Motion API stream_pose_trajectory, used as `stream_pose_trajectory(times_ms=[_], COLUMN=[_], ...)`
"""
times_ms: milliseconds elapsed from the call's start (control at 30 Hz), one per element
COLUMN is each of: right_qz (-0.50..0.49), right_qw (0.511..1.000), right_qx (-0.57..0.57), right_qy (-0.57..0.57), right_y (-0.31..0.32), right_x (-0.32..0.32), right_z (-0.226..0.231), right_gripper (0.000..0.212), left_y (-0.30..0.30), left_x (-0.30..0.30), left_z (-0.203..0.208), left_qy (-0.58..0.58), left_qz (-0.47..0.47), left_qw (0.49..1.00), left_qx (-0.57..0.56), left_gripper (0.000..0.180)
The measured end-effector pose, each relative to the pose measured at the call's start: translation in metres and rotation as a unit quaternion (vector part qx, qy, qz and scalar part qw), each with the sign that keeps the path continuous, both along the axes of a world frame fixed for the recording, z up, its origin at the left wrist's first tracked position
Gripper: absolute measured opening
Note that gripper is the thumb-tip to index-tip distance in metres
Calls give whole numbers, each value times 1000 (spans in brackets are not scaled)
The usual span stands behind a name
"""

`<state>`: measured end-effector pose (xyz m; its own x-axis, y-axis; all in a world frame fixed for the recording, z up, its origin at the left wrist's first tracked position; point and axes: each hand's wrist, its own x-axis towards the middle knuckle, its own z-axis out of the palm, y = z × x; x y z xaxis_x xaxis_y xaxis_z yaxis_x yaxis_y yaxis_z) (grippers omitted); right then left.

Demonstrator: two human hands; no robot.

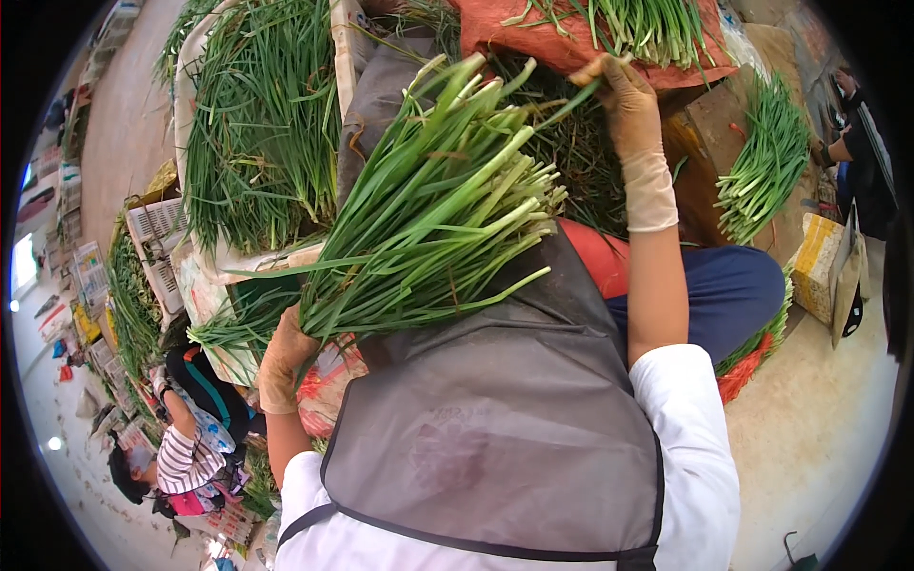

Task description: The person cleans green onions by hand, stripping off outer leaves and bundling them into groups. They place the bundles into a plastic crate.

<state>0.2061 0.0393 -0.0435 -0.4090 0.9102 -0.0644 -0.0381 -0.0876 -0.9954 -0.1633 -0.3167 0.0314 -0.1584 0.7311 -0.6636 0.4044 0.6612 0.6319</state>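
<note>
At the upper left of the frame we see a strip of brownish floor (124, 124) running beside the work area, and at the lower left a co-worker in a striped top (186, 462) sits low among heaped greens. A pale slatted crate (157, 224) stands at middle left, and next to it a big, cloth-lined bin (183, 105) piled with long green leaves fills the upper left; its pale rim bounds our reach on that side. Below the bin, our gloved left hand (286, 360) grasps the leafy end of a large bunch of green stalks (433, 205), the fingertips hidden under the leaves. The bunch fans across the center, its pale cut ends toward the upper right, above our dark apron (495, 447). At the top, an orange-red sack (562, 55) bears more greens (657, 29) and hems in the space just beyond our gloved right hand (621, 95), whose thumb and fingers pinch a single green strand (577, 101) that slants back toward the bunch. Right of center, our knee in dark blue cloth (728, 293) juts outward. Another bunch (766, 157) lies at upper right, above a yellow-and-white box (815, 268). Pale floor (809, 409) spreads across the lower right, and a person in dark clothing (868, 162) is partly visible at the right rim.
</note>
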Motion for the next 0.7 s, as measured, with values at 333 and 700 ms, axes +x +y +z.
stream_pose_trajectory(times_ms=[333, 700], right_qz=[328, 114], right_qw=[900, 991], right_qx=[109, -62], right_qy=[-266, -19], right_y=[-22, -13], right_x=[-82, -24], right_z=[21, -18], right_gripper=[62, 25], left_y=[6, 11], left_x=[-7, -3], left_z=[-13, -8], left_qy=[-55, -25], left_qz=[38, -42], left_qw=[998, 999], left_qx=[8, -2], left_gripper=[29, 20])
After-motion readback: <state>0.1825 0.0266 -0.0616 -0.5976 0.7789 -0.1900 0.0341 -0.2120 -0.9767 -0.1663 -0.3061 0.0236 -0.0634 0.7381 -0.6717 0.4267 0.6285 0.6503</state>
